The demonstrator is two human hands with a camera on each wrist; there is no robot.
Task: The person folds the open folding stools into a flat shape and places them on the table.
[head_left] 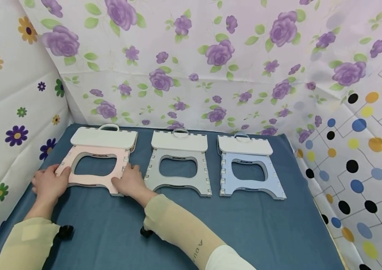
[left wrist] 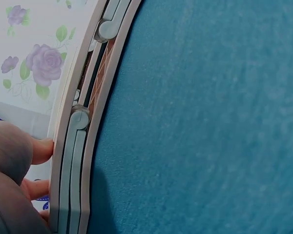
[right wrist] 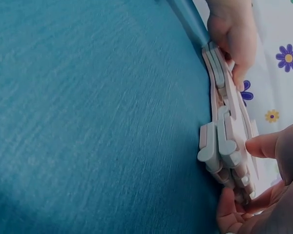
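A folded pink step stool (head_left: 91, 180) lies on the blue cloth at the left, its white top part (head_left: 103, 138) and loop handle toward the back wall. My left hand (head_left: 50, 182) grips its left leg, thumb on the upper face and fingers along the outer side. Across from it, my right hand (head_left: 131, 182) holds the right leg, the thumb on top. In the right wrist view, fingers (right wrist: 228, 207) of that hand curl around the stool's hinged edge. Seen in the left wrist view, the stool's stacked side (left wrist: 73, 156) shows folded grey parts between pink panels.
Right of the pink stool lie a folded grey stool (head_left: 177, 150) and a folded blue stool (head_left: 244, 183), both with white tops and loop handles. The right hand is close to the grey stool's left edge. Flowered and dotted sheets (head_left: 191, 101) enclose the blue cloth (head_left: 244, 228).
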